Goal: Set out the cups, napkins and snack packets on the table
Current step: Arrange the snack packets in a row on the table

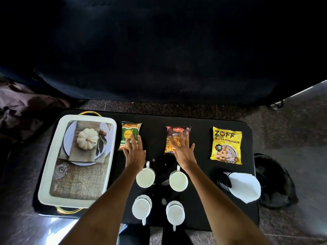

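Both hands lie flat with straight, spread fingers, so each grip is wide and holds nothing: the left hand [134,152] presses on the lower part of the green packet [130,135], and the right hand [183,152] rests on the maroon mixture packet [177,138], both in the middle of the frame. Flat palms suit this step, I judge, because they nudge and square a packet in its row without lifting or crumpling it.

To the right of those two, well apart, the yellow soya chunks packet [226,145] lies untouched, so the three packets form an even line along the far side of the black desk [200,209]. Below the hands, four white cups [145,177] stand in two pairs, the upper pair with handles pointing up the frame and the lower pair with handles pointing down, probably so that sitters on either side can reach one.

At the lower right, white napkins [245,188] sit in a dark holder at the desk's edge. At the left, a white tray [53,156] with a printed pumpkin picture looks emptied, which suggests the setting-out is nearly done.
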The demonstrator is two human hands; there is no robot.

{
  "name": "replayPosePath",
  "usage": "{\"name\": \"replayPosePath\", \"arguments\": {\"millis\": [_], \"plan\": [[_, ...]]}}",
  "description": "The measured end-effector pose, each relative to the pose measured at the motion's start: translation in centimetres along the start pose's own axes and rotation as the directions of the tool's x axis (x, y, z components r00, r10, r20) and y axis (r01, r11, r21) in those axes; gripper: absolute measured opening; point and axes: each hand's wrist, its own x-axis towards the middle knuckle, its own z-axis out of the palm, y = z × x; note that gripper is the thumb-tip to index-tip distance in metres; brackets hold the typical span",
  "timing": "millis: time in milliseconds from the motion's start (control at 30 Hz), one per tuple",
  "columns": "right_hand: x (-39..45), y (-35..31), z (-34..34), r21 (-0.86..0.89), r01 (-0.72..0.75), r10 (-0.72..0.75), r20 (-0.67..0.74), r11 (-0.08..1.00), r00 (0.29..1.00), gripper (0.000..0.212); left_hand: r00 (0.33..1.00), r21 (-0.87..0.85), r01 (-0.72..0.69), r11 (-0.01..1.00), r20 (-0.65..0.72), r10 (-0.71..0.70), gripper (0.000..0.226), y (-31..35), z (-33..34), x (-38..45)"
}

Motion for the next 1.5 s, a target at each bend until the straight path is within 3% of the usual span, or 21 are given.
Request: {"name": "replayPosePath", "arguments": {"millis": [67, 167, 267, 333, 433, 533, 700, 933, 1033, 1200, 1333, 1500], "plan": [[-1.2, -0.4, 0.0, 0.019, 0.008, -0.007, -0.090, 1.000, 0.996, 0.069, 1.000, -0.074, -0.028, 0.997, -0.007, 0.027, 0.065, 0.0, 0.2, -1.0], [-3.3, -0.9, 0.5, 0.131, 0.010, 0.013, -0.176, 0.991, 0.984, 0.046, 0.994, -0.267, -0.099, 0.959, -0.065, 0.084, 0.060, 0.2, 0.3, -2.7], [-6.2, -1.3, 1.7, 0.229, 0.023, 0.050, -0.311, 0.973, 0.949, 0.034, 0.979, -0.297, -0.170, 0.940, -0.156, 0.128, 0.061, -0.2, 1.0, -4.9], [-8.6, -1.4, 3.1, 0.254, -0.004, 0.099, -0.365, 0.967, 0.926, 0.033, 0.986, -0.342, -0.143, 0.929, -0.133, 0.102, 0.072, -1.0, 2.0, -6.6], [-11.3, -1.7, 5.1, 0.289, -0.054, 0.136, -0.272, 0.956, 0.953, 0.050, 0.991, -0.346, -0.136, 0.928, -0.037, 0.131, 0.086, -2.2, 3.7, -8.7], [-12.4, -1.7, 6.4, 0.341, -0.081, 0.129, -0.122, 0.937, 0.984, 0.073, 0.979, -0.342, -0.192, 0.920, -0.005, 0.203, 0.086, -2.9, 4.3, -9.3], [-12.4, -2.4, 6.8, 0.338, -0.131, 0.184, -0.131, 0.932, 0.974, 0.072, 0.966, -0.326, -0.240, 0.915, 0.011, 0.257, 0.079, -3.0, 4.3, -9.4], [-12.9, -3.1, 7.6, 0.339, -0.083, 0.132, -0.125, 0.937, 0.983, 0.076, 0.962, -0.264, -0.257, 0.929, 0.018, 0.272, 0.080, -2.9, 4.8, -9.9], [-13.7, -3.2, 7.6, 0.394, -0.101, 0.176, -0.160, 0.913, 0.971, 0.084, 0.973, -0.296, -0.216, 0.930, 0.016, 0.231, 0.096, -3.0, 4.9, -10.2], [-18.1, -4.3, 9.2, 0.444, -0.246, 0.376, -0.232, 0.861, 0.897, 0.090, 0.994, -0.379, -0.014, 0.925, 0.094, 0.054, 0.122, -3.9, 5.9, -13.5], [-20.8, -5.6, 11.2, 0.440, -0.321, 0.431, -0.174, 0.838, 0.885, 0.089, 0.989, -0.351, 0.016, 0.936, 0.140, 0.036, 0.107, -4.7, 7.4, -15.9], [-21.3, -5.8, 12.2, 0.447, -0.346, 0.435, -0.111, 0.825, 0.893, 0.074, 0.988, -0.319, -0.073, 0.945, 0.103, 0.111, 0.086, -4.7, 8.7, -17.0]]}}
